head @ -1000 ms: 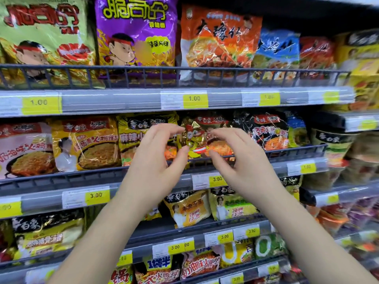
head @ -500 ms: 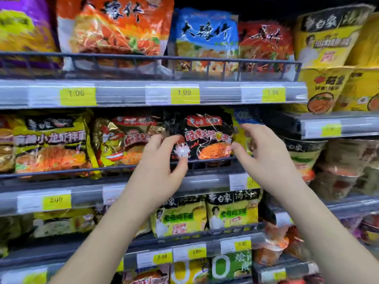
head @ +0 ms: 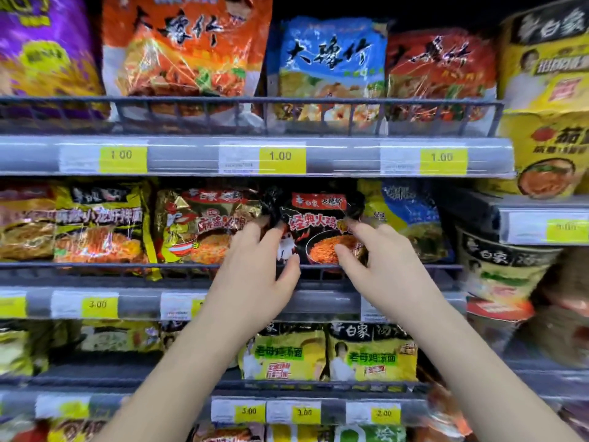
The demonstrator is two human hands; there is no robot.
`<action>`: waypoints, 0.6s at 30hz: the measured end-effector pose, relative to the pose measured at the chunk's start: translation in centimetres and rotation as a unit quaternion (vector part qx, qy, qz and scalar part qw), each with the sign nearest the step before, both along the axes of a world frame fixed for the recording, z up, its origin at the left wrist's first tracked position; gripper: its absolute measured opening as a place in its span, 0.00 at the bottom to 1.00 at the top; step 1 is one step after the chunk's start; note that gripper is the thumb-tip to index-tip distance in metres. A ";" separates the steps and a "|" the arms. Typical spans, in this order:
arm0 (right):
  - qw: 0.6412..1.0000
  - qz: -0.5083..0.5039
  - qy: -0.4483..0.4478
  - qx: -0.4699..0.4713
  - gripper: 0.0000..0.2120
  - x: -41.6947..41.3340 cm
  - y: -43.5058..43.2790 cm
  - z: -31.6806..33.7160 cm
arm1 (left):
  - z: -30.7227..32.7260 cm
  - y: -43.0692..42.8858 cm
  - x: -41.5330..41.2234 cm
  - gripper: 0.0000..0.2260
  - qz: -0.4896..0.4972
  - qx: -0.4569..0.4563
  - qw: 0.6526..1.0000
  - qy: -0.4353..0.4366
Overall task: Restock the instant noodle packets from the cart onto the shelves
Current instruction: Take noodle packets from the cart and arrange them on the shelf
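**Pinched on both edges, nearly seated**

Gripped from either side, the black plastic noodle packet (head: 322,224) with red lettering stands upright just behind the grey wire front rail (head: 95,266) of the middle shelf, toward that shelf's right end. The left hand (head: 255,266) curls its fingers onto the packet's left edge, with the thumb on the front face. The right hand (head: 379,260) nips the right edge between fingers and thumb. A gold foil noodle packet (head: 204,224) stands on its left and a yellow-and-blue noodle packet (head: 404,215) on its right, both close against it.

This looks like the placing step, with the packet already in its row. The next move probably calls for easing it back until its base settles behind the rail. It then needs squaring with its neighbours, and both pinches need to let go without dragging it forward.

The cart is out of view, so how much stock remains cannot be told. The packet's lower edge is hidden by the rail and the hands, so I cannot tell whether it rests on the shelf floor. Blur smears the shelf's left end and most of the yellow price tags (head: 282,156).
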State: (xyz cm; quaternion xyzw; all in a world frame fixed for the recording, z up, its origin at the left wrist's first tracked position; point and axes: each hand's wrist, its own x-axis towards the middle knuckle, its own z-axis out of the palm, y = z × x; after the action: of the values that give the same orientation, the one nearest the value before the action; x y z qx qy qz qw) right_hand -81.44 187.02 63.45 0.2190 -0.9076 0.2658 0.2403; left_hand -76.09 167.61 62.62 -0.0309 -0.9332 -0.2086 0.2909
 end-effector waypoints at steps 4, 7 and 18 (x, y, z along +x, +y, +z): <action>1.000 0.005 -0.015 -0.007 0.24 0.4 0.6 0.9 | 0.2 0.0 0.3 0.26 -0.006 0.012 1.000 0.008; 1.000 0.011 -0.016 -0.007 0.25 1.1 1.1 1.4 | 0.6 -0.4 1.0 0.25 -0.020 0.021 0.999 0.023; 0.988 0.133 0.080 -0.004 0.22 6.4 -1.2 5.8 | 5.5 -4.3 8.6 0.17 -0.049 0.050 0.984 0.162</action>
State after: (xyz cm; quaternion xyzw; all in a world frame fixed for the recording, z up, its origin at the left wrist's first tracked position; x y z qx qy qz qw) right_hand -75.06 185.81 69.25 0.3571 -0.8475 0.2803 0.2752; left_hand -67.52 163.35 68.09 -0.0952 -0.8596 -0.2608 0.4289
